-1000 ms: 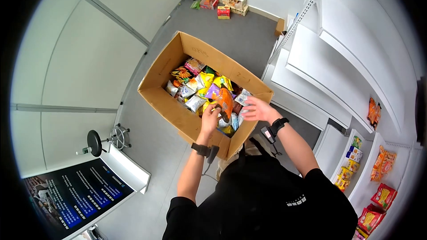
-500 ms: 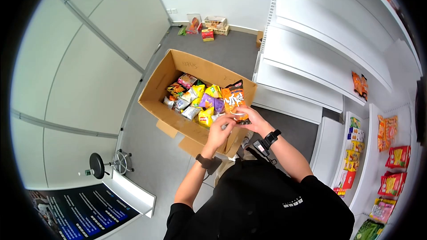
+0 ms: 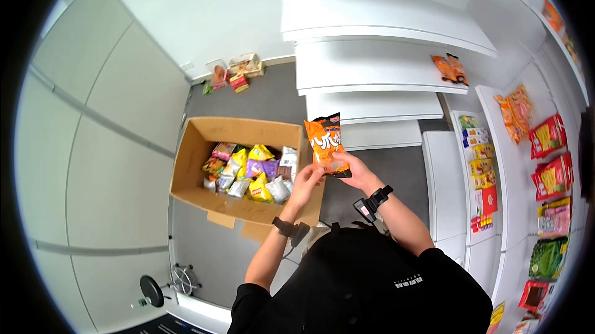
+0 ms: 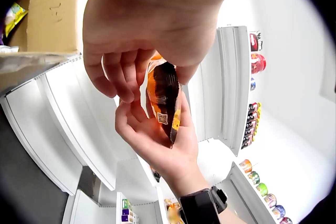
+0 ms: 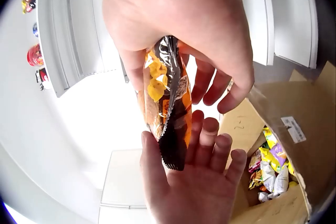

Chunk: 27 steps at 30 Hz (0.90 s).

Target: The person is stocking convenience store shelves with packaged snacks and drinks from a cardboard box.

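Orange-and-black plastic snack bag [image 3: 326,142]: held between both hands, at right edge of open brown cardboard box [image 3: 260,131] in head view
Left hand [image 3: 307,186]: thumb and fingers pinching bag's lower left
Right hand [image 3: 356,173]: thumb and fingers gripping lower right
Forearms [image 3: 403,219]: reaching forward, converging at bag
Box: shiny multicoloured packets [image 3: 258,189] inside

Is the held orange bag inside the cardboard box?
No, the left hand and right hand hold the orange bag up in the air, outside the cardboard box.

Black wheeled stool [image 3: 151,290], white shelves [image 3: 372,64], red packets [image 3: 548,137]
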Each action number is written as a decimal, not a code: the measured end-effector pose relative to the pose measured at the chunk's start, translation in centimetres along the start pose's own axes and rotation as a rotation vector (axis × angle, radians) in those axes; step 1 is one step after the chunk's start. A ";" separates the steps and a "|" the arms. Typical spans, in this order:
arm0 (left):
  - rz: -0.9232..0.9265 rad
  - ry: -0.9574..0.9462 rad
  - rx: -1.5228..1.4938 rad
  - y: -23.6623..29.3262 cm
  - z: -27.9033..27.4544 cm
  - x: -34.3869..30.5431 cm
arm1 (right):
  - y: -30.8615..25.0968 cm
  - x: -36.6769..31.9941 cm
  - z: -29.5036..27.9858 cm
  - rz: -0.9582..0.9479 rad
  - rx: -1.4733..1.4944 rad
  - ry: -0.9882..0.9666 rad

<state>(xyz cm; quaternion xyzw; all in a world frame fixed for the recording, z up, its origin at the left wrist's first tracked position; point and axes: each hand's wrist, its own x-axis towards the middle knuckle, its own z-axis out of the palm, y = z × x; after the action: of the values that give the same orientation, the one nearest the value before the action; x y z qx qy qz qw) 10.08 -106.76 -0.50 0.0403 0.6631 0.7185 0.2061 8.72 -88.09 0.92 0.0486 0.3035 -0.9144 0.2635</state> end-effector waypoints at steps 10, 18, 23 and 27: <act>-0.027 -0.352 -0.074 0.6 17.6 5.2 | -9.6 -12.4 -10.0 -0.173 0.003 0.180; -0.222 -0.456 -0.033 -0.7 27.9 9.6 | -15.7 -20.3 -15.9 -0.304 -0.074 0.308; -0.284 -0.472 -0.043 -1.3 32.1 11.7 | -17.9 -22.7 -18.4 -0.350 -0.083 0.358; -0.314 -0.428 -0.107 -2.0 34.0 14.4 | -19.4 -23.8 -20.1 -0.361 -0.025 0.353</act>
<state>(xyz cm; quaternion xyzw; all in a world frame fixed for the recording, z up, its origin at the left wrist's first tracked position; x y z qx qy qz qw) 8.72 -69.82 -1.59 0.0771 0.5634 0.6870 0.4524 17.80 -52.54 0.85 0.1491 0.3596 -0.9203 0.0393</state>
